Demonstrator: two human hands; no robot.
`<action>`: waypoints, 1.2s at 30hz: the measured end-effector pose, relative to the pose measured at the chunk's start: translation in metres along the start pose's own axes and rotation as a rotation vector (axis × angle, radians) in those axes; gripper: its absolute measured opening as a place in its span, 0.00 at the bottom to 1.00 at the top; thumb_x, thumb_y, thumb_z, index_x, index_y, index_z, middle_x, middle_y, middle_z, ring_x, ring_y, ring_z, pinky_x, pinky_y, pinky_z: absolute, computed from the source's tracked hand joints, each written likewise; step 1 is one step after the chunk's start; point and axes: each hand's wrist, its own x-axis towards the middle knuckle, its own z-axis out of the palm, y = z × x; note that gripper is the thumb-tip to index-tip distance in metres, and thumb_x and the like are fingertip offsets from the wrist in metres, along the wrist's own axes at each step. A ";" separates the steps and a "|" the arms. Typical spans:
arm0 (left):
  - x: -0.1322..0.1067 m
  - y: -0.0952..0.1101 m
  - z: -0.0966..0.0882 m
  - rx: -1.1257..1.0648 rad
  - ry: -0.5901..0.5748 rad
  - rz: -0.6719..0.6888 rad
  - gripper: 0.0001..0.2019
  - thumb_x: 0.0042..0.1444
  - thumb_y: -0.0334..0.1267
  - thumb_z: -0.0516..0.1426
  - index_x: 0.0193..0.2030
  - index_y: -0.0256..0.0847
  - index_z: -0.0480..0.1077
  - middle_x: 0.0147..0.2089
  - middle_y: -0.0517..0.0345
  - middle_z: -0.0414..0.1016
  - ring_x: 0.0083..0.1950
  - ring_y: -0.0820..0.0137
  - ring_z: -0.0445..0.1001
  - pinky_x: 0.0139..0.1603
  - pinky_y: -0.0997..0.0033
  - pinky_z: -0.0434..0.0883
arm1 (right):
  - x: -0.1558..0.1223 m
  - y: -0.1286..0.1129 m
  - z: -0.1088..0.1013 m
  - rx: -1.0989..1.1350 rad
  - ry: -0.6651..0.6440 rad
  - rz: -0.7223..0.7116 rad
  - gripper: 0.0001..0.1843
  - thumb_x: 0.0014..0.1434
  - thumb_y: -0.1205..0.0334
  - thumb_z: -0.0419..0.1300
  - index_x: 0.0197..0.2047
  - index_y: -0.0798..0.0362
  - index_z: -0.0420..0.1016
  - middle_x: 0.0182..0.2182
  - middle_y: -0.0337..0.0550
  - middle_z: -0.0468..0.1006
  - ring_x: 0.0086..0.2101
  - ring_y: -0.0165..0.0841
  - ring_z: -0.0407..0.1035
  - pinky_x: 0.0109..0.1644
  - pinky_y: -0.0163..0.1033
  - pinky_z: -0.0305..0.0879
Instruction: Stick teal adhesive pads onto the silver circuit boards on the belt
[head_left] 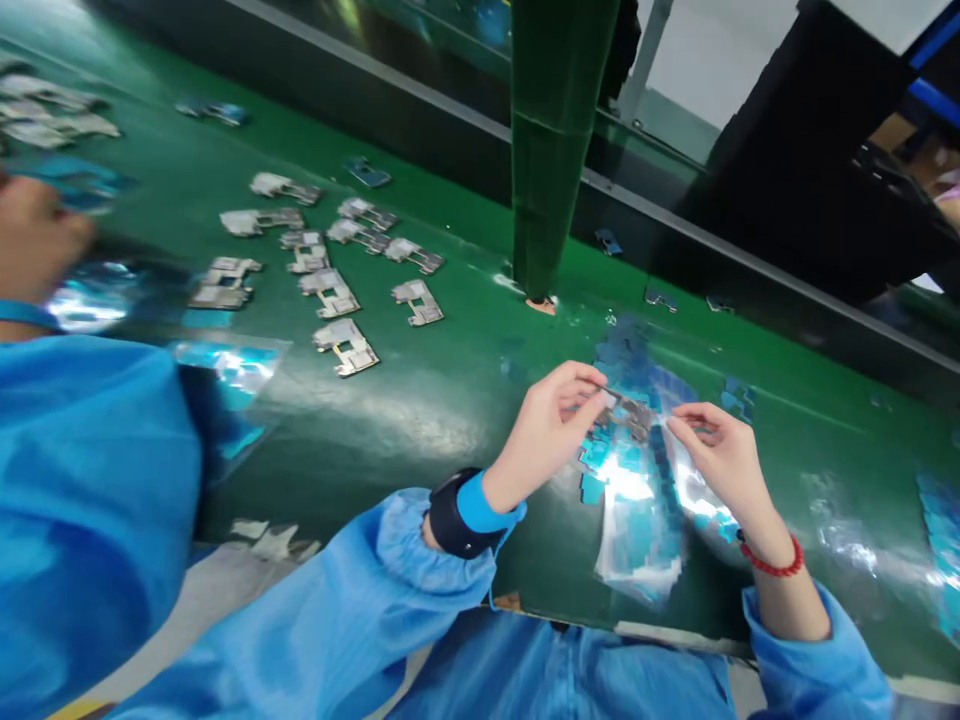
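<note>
Between thumb and fingers, my left hand (551, 425) grips one end of a small phone circuit board (634, 415), held above the table. My right hand (716, 450) is at the board's other end, thumb and fingers pinched together; what lies between those fingertips is too small to make out. Beneath both hands spreads a pile of blue film pieces (619, 455), some shiny. A stack of clear plastic sheets (641, 560) lies at the near side of this pile.
Several circuit boards (349, 345) lie left on the green table (442, 380). A green post (559, 150) rises behind my hands, along a dark rail (420, 95). A co-worker's hand (34, 240) and blue sleeve are close at left. More blue film (941, 550) sits far right.
</note>
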 end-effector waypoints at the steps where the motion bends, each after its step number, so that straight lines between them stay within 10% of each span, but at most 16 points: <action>1: 0.002 0.001 -0.002 -0.027 0.064 -0.009 0.07 0.54 0.34 0.59 0.39 0.38 0.68 0.30 0.60 0.73 0.30 0.74 0.72 0.30 0.77 0.69 | -0.003 0.009 0.000 -0.033 0.060 0.032 0.23 0.44 0.47 0.72 0.39 0.54 0.78 0.31 0.45 0.78 0.30 0.34 0.70 0.34 0.40 0.69; 7: 0.012 0.006 -0.013 -0.181 0.259 -0.081 0.09 0.52 0.32 0.57 0.41 0.37 0.69 0.28 0.62 0.73 0.29 0.75 0.71 0.31 0.76 0.68 | -0.006 0.042 -0.002 0.054 0.038 0.166 0.30 0.39 0.43 0.73 0.40 0.54 0.74 0.22 0.38 0.73 0.23 0.32 0.67 0.28 0.38 0.65; 15: 0.012 -0.015 -0.008 0.020 0.096 -0.072 0.05 0.49 0.33 0.57 0.27 0.37 0.75 0.35 0.55 0.76 0.32 0.71 0.73 0.33 0.72 0.71 | -0.019 0.016 -0.015 0.343 0.007 0.189 0.21 0.49 0.44 0.68 0.36 0.51 0.71 0.28 0.42 0.80 0.24 0.30 0.71 0.28 0.36 0.71; 23: 0.002 -0.010 0.011 -0.012 -0.094 -0.052 0.11 0.54 0.41 0.60 0.29 0.36 0.79 0.35 0.52 0.78 0.36 0.68 0.75 0.37 0.70 0.73 | -0.030 0.012 0.016 0.466 -0.066 0.229 0.21 0.48 0.48 0.70 0.37 0.52 0.71 0.26 0.43 0.81 0.23 0.32 0.73 0.30 0.40 0.75; 29: -0.001 -0.019 0.017 0.061 -0.078 0.020 0.07 0.52 0.35 0.60 0.26 0.36 0.77 0.30 0.54 0.73 0.36 0.68 0.71 0.35 0.71 0.72 | -0.032 0.007 0.022 -0.105 0.318 -0.343 0.22 0.56 0.59 0.66 0.54 0.48 0.72 0.54 0.52 0.74 0.56 0.44 0.68 0.61 0.56 0.65; 36: -0.011 -0.015 0.019 0.093 -0.212 0.116 0.08 0.57 0.36 0.58 0.33 0.39 0.78 0.40 0.51 0.74 0.41 0.67 0.74 0.36 0.74 0.75 | -0.024 -0.009 0.024 -0.204 0.059 -0.532 0.10 0.62 0.60 0.61 0.47 0.45 0.80 0.45 0.43 0.82 0.46 0.39 0.77 0.64 0.56 0.61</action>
